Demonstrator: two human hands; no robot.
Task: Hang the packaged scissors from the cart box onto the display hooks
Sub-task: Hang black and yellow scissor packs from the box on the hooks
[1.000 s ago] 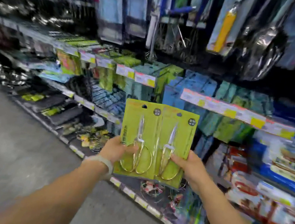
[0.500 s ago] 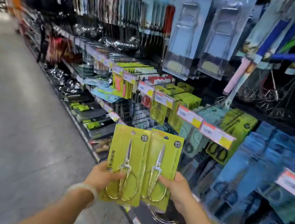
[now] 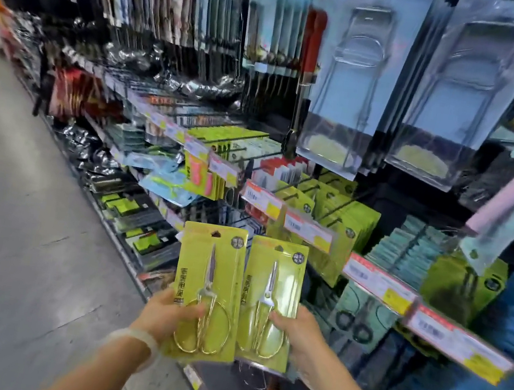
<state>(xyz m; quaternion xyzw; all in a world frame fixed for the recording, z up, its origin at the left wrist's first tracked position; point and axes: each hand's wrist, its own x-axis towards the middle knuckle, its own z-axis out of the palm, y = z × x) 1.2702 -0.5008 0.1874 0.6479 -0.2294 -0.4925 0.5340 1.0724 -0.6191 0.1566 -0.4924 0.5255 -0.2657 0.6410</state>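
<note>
- Before the shelving, the two yellow-green scissor packs had come apart: half a second earlier they overlapped as one fan, and now the left pack (image 3: 207,292) and the right pack (image 3: 270,302) stood side by side, edges just touching or barely apart.
- That split suggested each pack was being readied to go onto a hook singly.
- Matching green packs (image 3: 346,230) hung on hooks just beyond, behind the price tags (image 3: 307,230), a likely destination; neither held pack had reached a hook yet.
- The view had also swung closer to that section of the display.
- The left hand (image 3: 166,314) held its pack low down, thumb across the front by the gold handles, grip closed on it.
- The right hand (image 3: 297,332) pinched its pack likewise at the lower right edge.
- Both forearms reached forward, packs upright with hang holes uppermost.
</note>
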